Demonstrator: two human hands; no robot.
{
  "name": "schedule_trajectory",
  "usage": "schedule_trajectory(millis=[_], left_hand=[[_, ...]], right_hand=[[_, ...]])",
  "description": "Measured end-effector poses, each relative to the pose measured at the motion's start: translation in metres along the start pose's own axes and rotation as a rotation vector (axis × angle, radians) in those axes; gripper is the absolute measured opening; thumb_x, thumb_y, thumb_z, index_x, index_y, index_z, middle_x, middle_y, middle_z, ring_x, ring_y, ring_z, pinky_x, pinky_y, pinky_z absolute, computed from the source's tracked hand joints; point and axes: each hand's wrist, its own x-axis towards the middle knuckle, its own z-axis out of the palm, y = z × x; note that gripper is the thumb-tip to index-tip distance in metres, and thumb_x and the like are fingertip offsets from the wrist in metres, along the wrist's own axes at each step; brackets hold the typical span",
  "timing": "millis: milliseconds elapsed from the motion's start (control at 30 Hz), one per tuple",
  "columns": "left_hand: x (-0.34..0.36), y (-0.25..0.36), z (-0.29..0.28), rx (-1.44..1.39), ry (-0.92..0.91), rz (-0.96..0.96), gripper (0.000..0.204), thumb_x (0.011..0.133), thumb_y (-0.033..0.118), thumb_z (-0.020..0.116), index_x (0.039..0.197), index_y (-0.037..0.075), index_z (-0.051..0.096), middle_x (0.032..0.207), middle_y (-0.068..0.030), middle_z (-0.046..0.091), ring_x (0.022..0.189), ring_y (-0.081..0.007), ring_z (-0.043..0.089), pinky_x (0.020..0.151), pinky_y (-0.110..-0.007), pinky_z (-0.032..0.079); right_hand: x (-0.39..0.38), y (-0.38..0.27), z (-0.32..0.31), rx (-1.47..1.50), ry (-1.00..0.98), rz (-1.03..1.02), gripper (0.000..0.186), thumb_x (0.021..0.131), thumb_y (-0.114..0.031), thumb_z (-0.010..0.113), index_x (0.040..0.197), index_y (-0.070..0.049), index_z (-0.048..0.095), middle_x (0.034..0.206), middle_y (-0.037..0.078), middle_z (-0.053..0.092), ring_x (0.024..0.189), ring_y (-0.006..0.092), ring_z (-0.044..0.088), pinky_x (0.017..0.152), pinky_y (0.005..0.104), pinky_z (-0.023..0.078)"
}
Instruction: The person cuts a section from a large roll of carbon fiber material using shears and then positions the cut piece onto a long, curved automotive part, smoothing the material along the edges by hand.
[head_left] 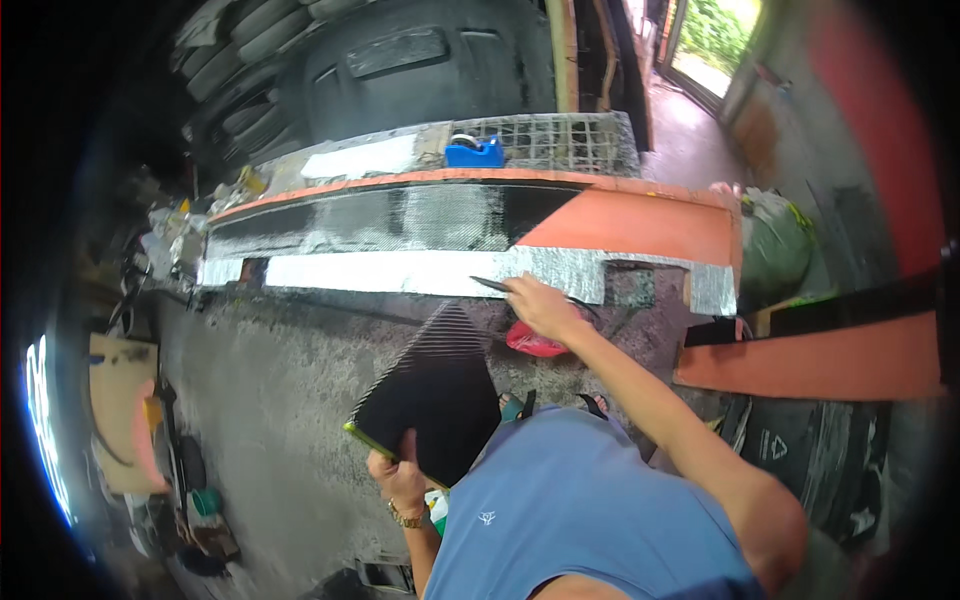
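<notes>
In my left hand (400, 475), closed on its lower edge, hangs a piece of black woven cloth (440, 395) with frayed threads along its upper left side and a yellow-green edge. My right hand (540, 305) grips a thin dark pointed tool (488, 284); its exact kind is unclear. The tool's tip lies over the silvery strip (380, 272) along the near side of a long orange mould (630, 228). Black woven cloth with a silvery sheen (400, 215) covers the left and middle of the mould, ending in a slanted edge.
Behind the mould, a blue tape dispenser (475, 151) stands near a wire grid (560, 140). A red bag (536, 338) lies under the mould's near edge. At right are a green sack (778, 245) and another orange panel (810, 360). Boards and tools lie left.
</notes>
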Motion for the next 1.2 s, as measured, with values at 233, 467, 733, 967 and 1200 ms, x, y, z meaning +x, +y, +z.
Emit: schedule_trajectory(millis=[233, 467, 733, 967, 1200], left_hand=[[0.028, -0.018, -0.045, -0.124, 0.198, -0.116, 0.019, 0.086, -0.010, 0.067, 0.104, -0.003, 0.070, 0.097, -0.0059, 0.072, 0.087, -0.0110, 0.063, 0.080, -0.026, 0.050], [0.078, -0.031, -0.050, -0.286, 0.218, -0.252, 0.004, 0.090, 0.000, 0.069, 0.091, -0.004, 0.070, 0.084, 0.0005, 0.067, 0.074, -0.0052, 0.055, 0.066, -0.021, 0.043], [0.108, -0.057, -0.059, -0.365, 0.250, -0.184, 0.009, 0.093, 0.006, 0.068, 0.093, -0.002, 0.072, 0.085, -0.0002, 0.069, 0.072, -0.0040, 0.056, 0.064, -0.021, 0.044], [0.126, -0.052, -0.042, -0.642, 0.322, -0.300, 0.014, 0.094, 0.011, 0.068, 0.085, 0.001, 0.067, 0.081, -0.0046, 0.068, 0.064, -0.0097, 0.061, 0.056, -0.026, 0.051], [0.106, -0.051, -0.038, -0.833, 0.298, -0.398, 0.027, 0.097, 0.023, 0.065, 0.090, -0.002, 0.069, 0.098, -0.0127, 0.071, 0.082, -0.0174, 0.067, 0.075, -0.031, 0.057]], right_hand=[[0.110, -0.020, 0.100, -0.104, -0.084, -0.188, 0.028, 0.093, -0.018, 0.051, 0.118, -0.007, 0.057, 0.109, 0.017, 0.056, 0.092, 0.0383, 0.062, 0.078, 0.0489, 0.052], [0.138, 0.001, 0.112, -0.176, 0.012, -0.224, 0.025, 0.089, -0.018, 0.060, 0.113, -0.012, 0.061, 0.103, 0.013, 0.053, 0.102, 0.0343, 0.056, 0.087, 0.0449, 0.046], [0.085, -0.046, 0.091, 0.030, -0.056, 0.066, 0.024, 0.092, -0.027, 0.064, 0.099, -0.004, 0.066, 0.091, 0.007, 0.067, 0.077, 0.0263, 0.063, 0.071, 0.0362, 0.048], [-0.040, -0.080, 0.137, 1.435, -0.540, 0.764, 0.062, 0.094, -0.048, 0.062, 0.132, -0.001, 0.051, 0.122, 0.015, 0.063, 0.108, 0.0246, 0.063, 0.090, 0.0400, 0.054], [-0.037, -0.099, 0.097, 1.751, -0.273, 0.726, 0.048, 0.087, -0.030, 0.078, 0.125, -0.009, 0.057, 0.114, 0.003, 0.064, 0.107, 0.0167, 0.060, 0.095, 0.0368, 0.048]])
